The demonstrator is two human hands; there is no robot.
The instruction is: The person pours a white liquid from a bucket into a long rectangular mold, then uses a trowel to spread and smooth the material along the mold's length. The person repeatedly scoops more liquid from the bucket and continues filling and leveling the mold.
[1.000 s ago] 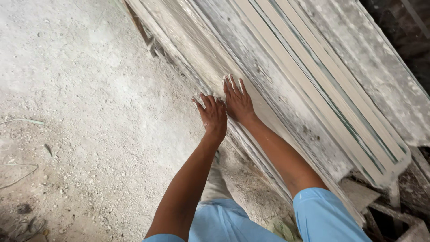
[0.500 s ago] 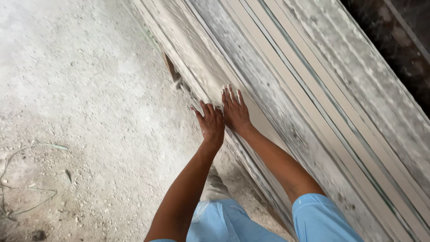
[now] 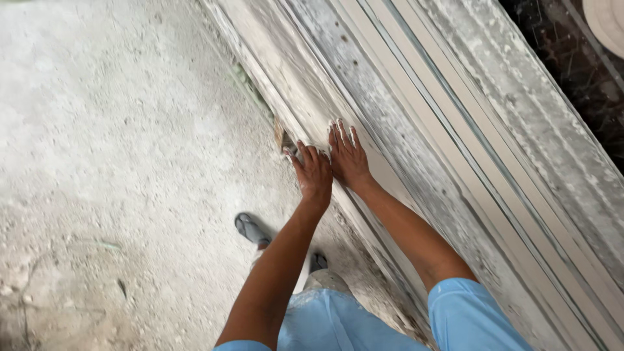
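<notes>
Head view looks down on a stack of long, dusty boards (image 3: 416, 149) leaning edge-on and running from the upper left to the lower right of the frame. Both hands rest on the nearest board's pale face, side by side and almost touching. The right hand (image 3: 350, 158) lies flat with fingers spread, palm pressed to the surface, grasping nothing. The left hand (image 3: 314, 174) sits just beside it at the board's lower edge, fingers curled over that edge. Light blue sleeves (image 3: 468, 315) cover the upper arms. Below the hands, two dark sandals (image 3: 250, 229) stand on the rough grey concrete floor (image 3: 117, 162), close to the foot of the boards. Thin cream strips (image 3: 455, 130) lie along the stack farther right.
</notes>
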